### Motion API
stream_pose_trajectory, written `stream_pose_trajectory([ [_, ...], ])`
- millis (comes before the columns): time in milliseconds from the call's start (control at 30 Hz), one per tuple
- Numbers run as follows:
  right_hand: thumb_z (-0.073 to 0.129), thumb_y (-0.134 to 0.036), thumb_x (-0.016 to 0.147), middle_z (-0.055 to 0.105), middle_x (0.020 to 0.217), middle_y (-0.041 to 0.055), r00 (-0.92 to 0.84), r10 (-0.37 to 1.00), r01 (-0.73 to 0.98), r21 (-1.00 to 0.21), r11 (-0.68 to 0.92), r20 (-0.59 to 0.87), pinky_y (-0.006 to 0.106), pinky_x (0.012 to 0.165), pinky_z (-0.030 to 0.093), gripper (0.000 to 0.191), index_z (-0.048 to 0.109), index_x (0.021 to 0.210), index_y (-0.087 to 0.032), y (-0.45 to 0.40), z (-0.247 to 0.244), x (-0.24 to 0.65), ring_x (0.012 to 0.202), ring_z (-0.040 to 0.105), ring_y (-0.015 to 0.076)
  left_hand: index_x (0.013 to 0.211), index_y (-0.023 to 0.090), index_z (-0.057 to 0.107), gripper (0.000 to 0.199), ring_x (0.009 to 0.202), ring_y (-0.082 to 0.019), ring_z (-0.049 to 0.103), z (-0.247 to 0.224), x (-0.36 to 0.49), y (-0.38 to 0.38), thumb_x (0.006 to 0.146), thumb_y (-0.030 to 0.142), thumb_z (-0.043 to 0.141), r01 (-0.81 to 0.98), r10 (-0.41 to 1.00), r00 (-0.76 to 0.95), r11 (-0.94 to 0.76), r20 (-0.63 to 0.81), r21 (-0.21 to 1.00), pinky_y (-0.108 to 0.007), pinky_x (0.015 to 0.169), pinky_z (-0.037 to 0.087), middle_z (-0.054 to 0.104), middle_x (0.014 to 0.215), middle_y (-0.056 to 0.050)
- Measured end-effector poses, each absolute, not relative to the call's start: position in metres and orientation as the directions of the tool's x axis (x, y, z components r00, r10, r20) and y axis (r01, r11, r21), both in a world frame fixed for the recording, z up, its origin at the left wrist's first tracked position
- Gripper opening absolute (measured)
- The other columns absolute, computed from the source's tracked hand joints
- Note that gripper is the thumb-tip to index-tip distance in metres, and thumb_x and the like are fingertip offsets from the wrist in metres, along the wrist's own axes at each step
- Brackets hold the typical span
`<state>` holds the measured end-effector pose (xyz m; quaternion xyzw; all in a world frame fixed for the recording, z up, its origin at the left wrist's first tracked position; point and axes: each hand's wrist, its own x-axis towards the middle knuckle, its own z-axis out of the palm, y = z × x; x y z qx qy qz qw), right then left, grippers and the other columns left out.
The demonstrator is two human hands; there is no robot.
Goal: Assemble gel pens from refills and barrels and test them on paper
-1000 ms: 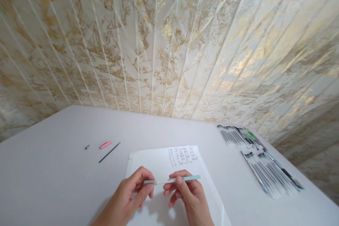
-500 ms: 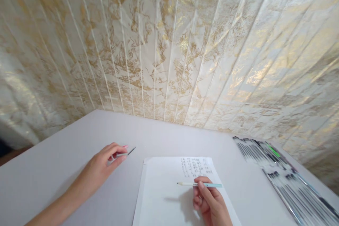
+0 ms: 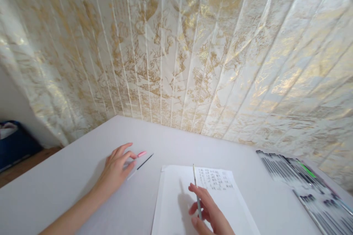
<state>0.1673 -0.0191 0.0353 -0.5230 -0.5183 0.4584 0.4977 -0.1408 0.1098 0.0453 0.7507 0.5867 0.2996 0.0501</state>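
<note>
My left hand hovers low over the table with its fingers apart. Close to its fingertips lie a small pink cap-like piece and a thin pen refill with a dark end and a clear end, partly by the thumb. My right hand grips a slim pale pen between its fingers, its narrow end pointing up and away. Below that hand is a white sheet of paper with rows of handwriting at its upper right.
Rows of refills or pens in clear packs, one bright green piece among them, lie at the right of the white table. A gold-patterned curtain hangs behind. A blue bag-like object is at far left.
My left hand has let go of the refill, which now lies on the table. The pen in my right hand has swung from level to nearly upright. The view has shifted left.
</note>
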Motion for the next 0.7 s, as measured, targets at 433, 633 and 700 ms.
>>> stream_pose_trajectory([
  [433, 0.067, -0.026, 0.074, 0.05, 0.14, 0.0142, -0.255, 0.946, 0.286, -0.95, -0.125, -0.202, 0.039, 0.092, 0.043, 0.058, 0.058, 0.131, -0.018, 0.061, 0.08, 0.052, 0.114, 0.056, 0.0286, 0.101, 0.02, 0.061, 0.025, 0.099, -0.022, 0.065, 0.031, -0.127, 0.129, 0.087, 0.035, 0.045, 0.75, 0.923, 0.14, -0.335, 0.357, 0.571, -0.039, 0.091, 0.049, 0.07, 0.109, -0.007],
  [633, 0.072, -0.032, 0.073, 0.051, 0.141, 0.0076, -0.235, 0.96, 0.18, -0.977, -0.111, -0.153, 0.035, 0.086, 0.047, 0.037, 0.071, 0.11, -0.027, 0.033, 0.065, 0.109, 0.115, 0.057, 0.0275, 0.116, 0.023, 0.056, 0.041, 0.109, -0.026, 0.057, 0.026, -0.116, 0.128, 0.077, 0.033, 0.063, 0.738, 0.901, 0.196, -0.395, 0.386, 0.547, -0.044, 0.095, 0.045, 0.064, 0.118, -0.007],
  [700, 0.072, -0.038, 0.073, 0.055, 0.136, 0.0083, -0.197, 0.97, 0.145, -0.983, -0.114, -0.141, 0.034, 0.084, 0.047, 0.035, 0.072, 0.105, -0.026, 0.027, 0.056, 0.131, 0.111, 0.059, 0.027, 0.11, 0.024, 0.058, 0.029, 0.105, -0.024, 0.056, 0.025, -0.109, 0.133, 0.081, 0.027, 0.056, 0.731, 0.89, 0.222, -0.422, 0.398, 0.535, -0.042, 0.093, 0.046, 0.064, 0.113, -0.005],
])
